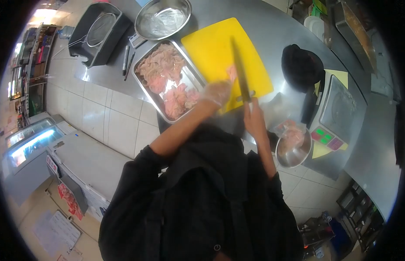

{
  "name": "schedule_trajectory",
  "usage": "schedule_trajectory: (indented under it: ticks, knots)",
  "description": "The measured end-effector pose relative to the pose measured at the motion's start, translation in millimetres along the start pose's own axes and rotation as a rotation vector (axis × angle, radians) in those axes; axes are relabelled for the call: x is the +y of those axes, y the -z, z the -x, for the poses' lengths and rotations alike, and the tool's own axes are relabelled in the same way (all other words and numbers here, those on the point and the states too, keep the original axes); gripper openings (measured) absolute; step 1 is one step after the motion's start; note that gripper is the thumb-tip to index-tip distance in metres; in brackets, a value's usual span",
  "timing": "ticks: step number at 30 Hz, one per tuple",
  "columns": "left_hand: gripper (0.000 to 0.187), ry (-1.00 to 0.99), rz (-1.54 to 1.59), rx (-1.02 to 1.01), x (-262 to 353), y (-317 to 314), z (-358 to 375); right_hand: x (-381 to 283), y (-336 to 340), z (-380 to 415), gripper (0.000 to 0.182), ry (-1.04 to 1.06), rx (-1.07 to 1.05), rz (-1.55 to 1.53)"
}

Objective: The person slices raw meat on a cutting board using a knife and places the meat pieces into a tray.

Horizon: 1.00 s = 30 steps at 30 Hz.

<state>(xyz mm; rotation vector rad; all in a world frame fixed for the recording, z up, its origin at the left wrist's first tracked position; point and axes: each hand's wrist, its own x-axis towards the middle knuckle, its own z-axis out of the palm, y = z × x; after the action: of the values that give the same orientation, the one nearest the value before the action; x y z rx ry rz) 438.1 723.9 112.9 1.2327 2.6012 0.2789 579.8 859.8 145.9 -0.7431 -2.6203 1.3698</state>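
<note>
My left hand (pixel 217 92), in a clear plastic glove, rests at the near edge of a yellow cutting board (pixel 215 48), close to a small piece of raw pink meat (pixel 231 72). My right hand (pixel 253 116) grips the handle of a long knife (pixel 240 71) whose blade lies across the board, pointing away from me. A steel tray (pixel 146 89) full of raw meat pieces sits just left of the board.
A steel bowl (pixel 293 150) with bagged meat sits at right beside a digital scale (pixel 335 117). A black cap (pixel 300 65) lies behind it. An empty-looking steel bowl (pixel 163 18), a dark tub with a strainer (pixel 100 30) and pens (pixel 126 58) stand at the back left.
</note>
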Motion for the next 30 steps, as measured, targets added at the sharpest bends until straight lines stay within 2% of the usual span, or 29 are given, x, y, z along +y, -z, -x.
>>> schedule_trajectory:
  ticks: [2, 4, 8, 10, 12, 14, 16, 18, 19, 21, 23, 24, 26, 30]
  knots:
    - [0.017, -0.011, -0.04, -0.01, 5.1, -0.8, 8.6, -0.5, 2.7, -2.6, 0.03, -0.052, -0.215, 0.316]
    - [0.015, -0.085, -0.161, -0.045, 6.8, -3.7, 15.6, 0.7, 11.0, -11.3, 0.029, -0.104, -0.175, 0.323]
    - [0.014, -0.079, -0.163, 0.022, -6.4, 1.0, 2.4, 3.6, 16.7, -23.1, 0.026, -0.158, -0.072, 0.327]
    - [0.014, -0.065, -0.365, 0.039, -15.4, 9.8, -5.5, 0.8, 15.4, -22.8, 0.026, -0.178, -0.061, 0.314]
    - [0.014, -0.005, -0.351, 0.114, -58.4, -21.9, -26.3, -3.4, 12.5, -20.9, 0.026, -0.199, -0.054, 0.3]
    - [0.014, 0.053, -0.337, 0.182, -75.4, -10.3, -30.0, -5.9, 7.1, -18.0, 0.026, -0.203, -0.027, 0.238]
    - [0.015, 0.045, -0.398, 0.14, -63.3, 52.9, -23.3, -11.0, 3.3, -13.9, 0.026, -0.219, -0.015, 0.209]
    - [0.015, 0.096, -0.415, 0.203, -58.4, 40.1, -37.2, -15.3, -1.1, -8.0, 0.026, -0.237, -0.008, 0.181]
    - [0.016, 0.023, -0.329, 0.324, -67.0, 7.6, -52.2, -16.9, -3.7, -3.8, 0.03, -0.197, 0.003, 0.172]
    - [0.017, -0.05, -0.239, 0.445, -54.4, -2.3, -64.6, -17.9, -10.5, 1.1, 0.035, -0.155, 0.015, 0.167]
    - [0.019, -0.115, 0.056, 0.277, -33.6, -2.5, -71.1, -19.1, -15.7, 2.4, 0.038, -0.169, -0.06, 0.194]
    - [0.019, -0.122, 0.058, 0.281, -28.0, 1.0, -72.0, -20.8, -15.4, 2.6, 0.038, -0.17, -0.052, 0.197]
    - [0.03, -0.012, 0.134, 0.239, -20.4, 2.3, -75.5, -24.5, -11.6, 4.3, 0.028, -0.273, -0.158, 0.275]
    - [0.026, 0.025, 0.356, 0.221, -25.1, -19.7, -79.7, -27.0, -1.1, 18.0, 0.029, -0.304, -0.217, 0.296]
